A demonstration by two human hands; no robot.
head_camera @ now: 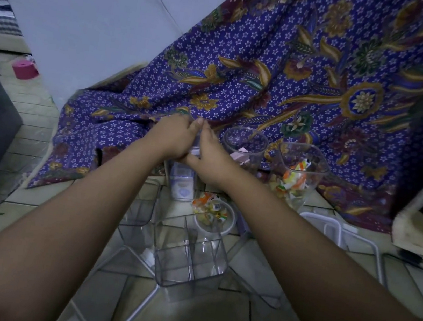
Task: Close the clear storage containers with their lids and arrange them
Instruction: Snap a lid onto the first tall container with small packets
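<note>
With both arms stretched out over the tiled floor (183,317), I press my left hand (174,136) and right hand (213,152) together on top of a tall clear container (183,181) that stands against the patterned cloth (285,70). My fingers are curled and bunched over its top, apparently pinching a clear lid down at the rim, though the lid itself is hidden under my hands and I cannot tell whether it has seated. Something pale lies inside that container. I judge I use both hands because a snap lid needs even pressure from two sides. Just to its right stands a round open jar (244,148), and farther right a square open jar (299,175) holding bright wrapped sweets; both lack lids. Nearer to me sits a small round tub (214,216) of sweets, an empty divided organizer (188,257), and another empty clear box (139,212) to its left. Flat clear lids (331,229) lie on the floor at the right, within reach, likely for the open jars.
</note>
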